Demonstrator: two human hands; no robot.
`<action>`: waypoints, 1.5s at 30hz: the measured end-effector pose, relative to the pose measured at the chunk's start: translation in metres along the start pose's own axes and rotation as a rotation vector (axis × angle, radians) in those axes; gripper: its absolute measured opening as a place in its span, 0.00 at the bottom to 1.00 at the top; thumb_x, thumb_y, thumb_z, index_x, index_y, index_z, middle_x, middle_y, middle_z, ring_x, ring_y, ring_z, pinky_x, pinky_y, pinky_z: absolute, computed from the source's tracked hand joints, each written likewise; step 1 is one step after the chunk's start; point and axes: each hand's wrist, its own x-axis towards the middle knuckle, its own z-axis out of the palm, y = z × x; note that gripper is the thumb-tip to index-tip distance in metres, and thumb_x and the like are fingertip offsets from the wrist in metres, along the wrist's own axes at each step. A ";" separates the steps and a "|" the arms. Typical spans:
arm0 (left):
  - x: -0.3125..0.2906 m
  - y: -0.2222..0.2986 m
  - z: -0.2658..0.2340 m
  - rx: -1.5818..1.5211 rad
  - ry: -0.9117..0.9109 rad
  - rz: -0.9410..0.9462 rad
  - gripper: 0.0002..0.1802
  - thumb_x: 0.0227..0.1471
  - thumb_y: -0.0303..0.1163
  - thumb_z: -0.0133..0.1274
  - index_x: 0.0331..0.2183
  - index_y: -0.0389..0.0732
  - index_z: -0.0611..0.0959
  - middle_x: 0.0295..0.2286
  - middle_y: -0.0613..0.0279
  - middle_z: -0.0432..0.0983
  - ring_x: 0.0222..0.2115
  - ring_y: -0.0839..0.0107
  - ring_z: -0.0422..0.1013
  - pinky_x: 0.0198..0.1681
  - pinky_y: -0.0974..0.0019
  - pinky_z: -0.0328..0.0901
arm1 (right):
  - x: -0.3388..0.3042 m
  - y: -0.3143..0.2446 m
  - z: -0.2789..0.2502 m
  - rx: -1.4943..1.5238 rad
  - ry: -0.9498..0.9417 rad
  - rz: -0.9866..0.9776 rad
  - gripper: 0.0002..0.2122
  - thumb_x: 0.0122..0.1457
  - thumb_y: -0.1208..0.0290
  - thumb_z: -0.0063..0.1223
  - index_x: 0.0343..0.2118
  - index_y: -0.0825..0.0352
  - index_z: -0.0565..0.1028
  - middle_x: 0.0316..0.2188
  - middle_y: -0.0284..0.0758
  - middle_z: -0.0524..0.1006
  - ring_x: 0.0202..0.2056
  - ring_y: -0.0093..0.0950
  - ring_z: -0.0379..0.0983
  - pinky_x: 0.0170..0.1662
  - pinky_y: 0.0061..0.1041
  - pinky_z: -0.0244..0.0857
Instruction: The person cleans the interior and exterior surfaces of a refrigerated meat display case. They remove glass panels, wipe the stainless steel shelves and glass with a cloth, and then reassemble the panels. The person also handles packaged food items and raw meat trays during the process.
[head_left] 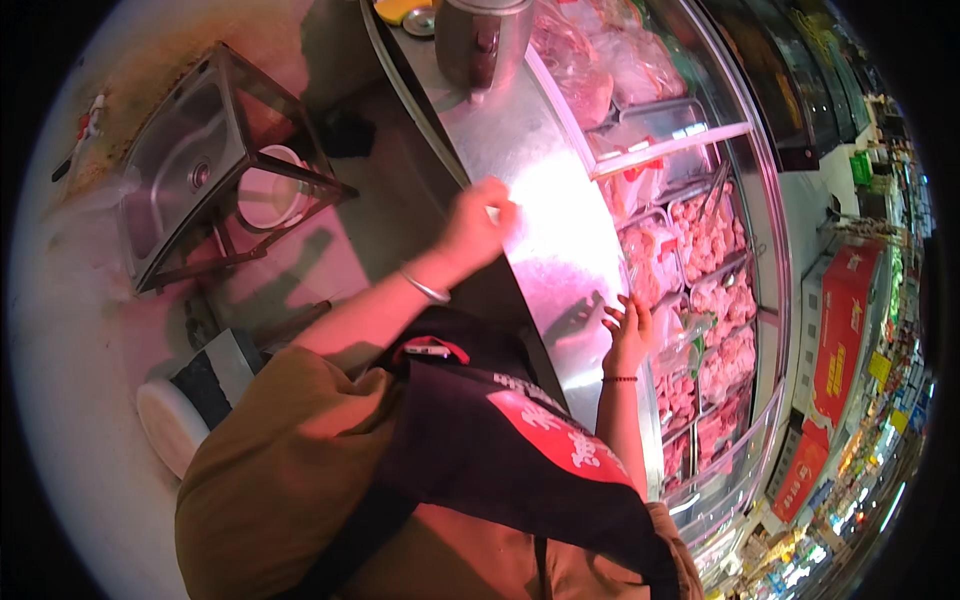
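Note:
My left hand (pixel 478 225) is closed in a fist over the left edge of the metal counter (pixel 540 180). A speck of white (pixel 492 213) shows at its fingers; I cannot make out what it is. Over the counter's right side hangs my right hand (pixel 630 335), fingers spread and nothing in them, beside the display case. Trays of raw meat pieces (pixel 725 365) and bagged meat (pixel 650 260) lie in that case, just right of this hand. Metal tongs (pixel 716 185) rest on a farther tray.
A metal canister (pixel 484 45) stands at the counter's far end, near a yellow item (pixel 400 10). To the left are a steel sink (pixel 180 170) on a frame, a white bucket (pixel 272 190) and a round white stool (pixel 170 425). Glass (pixel 770 200) borders the case.

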 end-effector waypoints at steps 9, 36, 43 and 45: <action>-0.041 -0.087 -0.175 0.802 -0.123 -0.429 0.35 0.48 0.37 0.55 0.57 0.46 0.65 0.58 0.52 0.57 0.60 0.55 0.51 0.63 0.43 0.40 | -0.029 -0.017 0.168 -0.393 -0.615 -0.092 0.08 0.63 0.73 0.44 0.41 0.70 0.72 0.36 0.35 0.77 0.31 0.22 0.75 0.33 0.19 0.68; -0.252 -0.144 -0.166 0.327 0.154 -0.782 0.21 0.48 0.40 0.56 0.42 0.39 0.78 0.38 0.50 0.75 0.40 0.52 0.71 0.44 0.53 0.64 | 0.047 0.073 0.535 -1.465 -0.564 -0.502 0.18 0.48 0.66 0.54 0.42 0.68 0.72 0.42 0.45 0.76 0.44 0.44 0.73 0.47 0.37 0.68; -0.302 -0.184 -0.141 0.137 0.251 -0.700 0.17 0.46 0.34 0.58 0.38 0.35 0.78 0.34 0.49 0.77 0.33 0.53 0.75 0.35 0.59 0.69 | 0.041 0.068 0.528 -1.415 -0.641 -0.560 0.14 0.46 0.66 0.53 0.36 0.66 0.73 0.36 0.45 0.78 0.41 0.44 0.74 0.44 0.38 0.68; -0.331 -0.209 -0.122 0.020 0.269 -0.723 0.16 0.46 0.32 0.58 0.38 0.35 0.79 0.32 0.48 0.77 0.33 0.53 0.75 0.35 0.59 0.69 | 0.037 0.055 0.517 -1.367 -0.620 -0.602 0.14 0.45 0.66 0.52 0.35 0.66 0.73 0.32 0.46 0.78 0.38 0.45 0.75 0.42 0.38 0.68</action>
